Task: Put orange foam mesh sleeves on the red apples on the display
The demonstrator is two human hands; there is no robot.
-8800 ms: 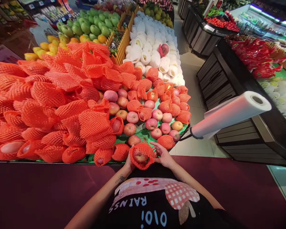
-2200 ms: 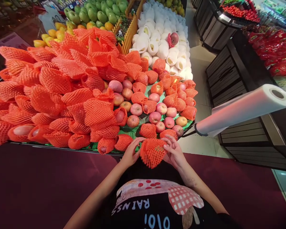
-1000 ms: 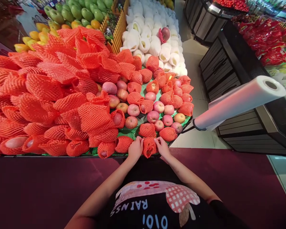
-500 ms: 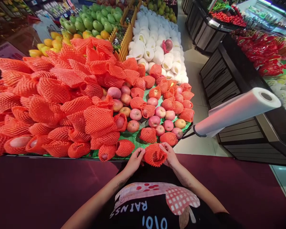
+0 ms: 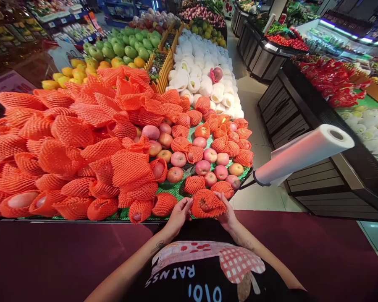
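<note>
Between both hands, just past the front edge of the fruit stand, is a red foam net sleeve (image 5: 207, 204) with its mouth turned toward me. My left hand (image 5: 182, 213) pinches its left side between thumb and fingers. My right hand (image 5: 226, 212) grips the right side, its fingers partly behind the mesh. Whether a fruit sits inside the sleeve I cannot tell. Right behind it lie netted apples (image 5: 194, 184) and bare pink apples (image 5: 210, 179) on a green mat (image 5: 173, 189).
A heap of red foam nets (image 5: 66, 130) covers the left of the stand. White-netted fruit (image 5: 204, 63) lies behind, with green mangoes (image 5: 130, 51) farther left. A plastic bag roll (image 5: 302, 157) juts out at the right corner, beside the aisle (image 5: 255, 94).
The net's mouth has been pulled wider toward the right, and my right hand has shifted slightly right and down its side. The view has tilted up a little.
</note>
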